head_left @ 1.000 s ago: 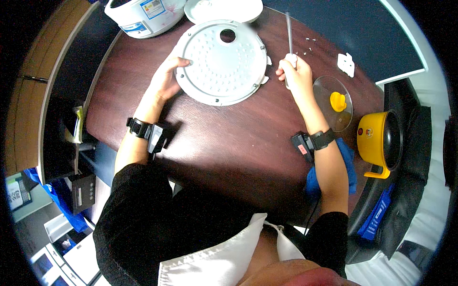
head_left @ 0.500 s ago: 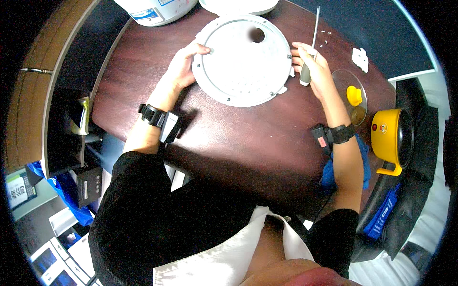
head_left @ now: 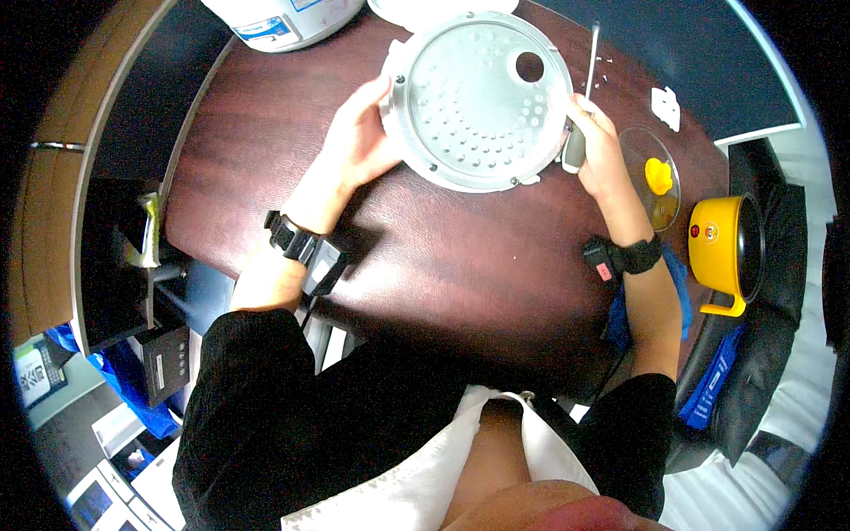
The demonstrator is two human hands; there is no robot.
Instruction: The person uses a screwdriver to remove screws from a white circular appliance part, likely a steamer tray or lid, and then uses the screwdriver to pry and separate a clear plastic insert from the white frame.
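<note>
Your left hand (head_left: 359, 142) grips the left rim of the round, perforated silver metal plate (head_left: 478, 97), its fingers clamped on the edge with the thumb over the top face. The plate sits tilted above the dark reddish-brown wooden worktop (head_left: 443, 257), near its far edge, with its one large round hole toward the upper right. Your right hand (head_left: 598, 150) is just beside the plate's right rim, fingers closed around the grey handle of a slim screwdriver (head_left: 583, 97), whose shaft points away from you, past the plate.

As for progress: the plate is already free of any housing and held in hand, and a few tiny pale specks (possibly screws, too small to tell) lie on the worktop just beyond the screwdriver's tip. The tip is not set against the plate, so no fastener is being turned at this instant. Small dark fixings still show around the plate's rim, so I judge that work on them remains.

Right of the plate lie a clear round glass lid with a yellow knob (head_left: 655, 173) and, farther right, off the worktop's edge, a yellow pot with a handle (head_left: 722, 243). Behind the plate to the left stands a white appliance body (head_left: 283, 18).
</note>
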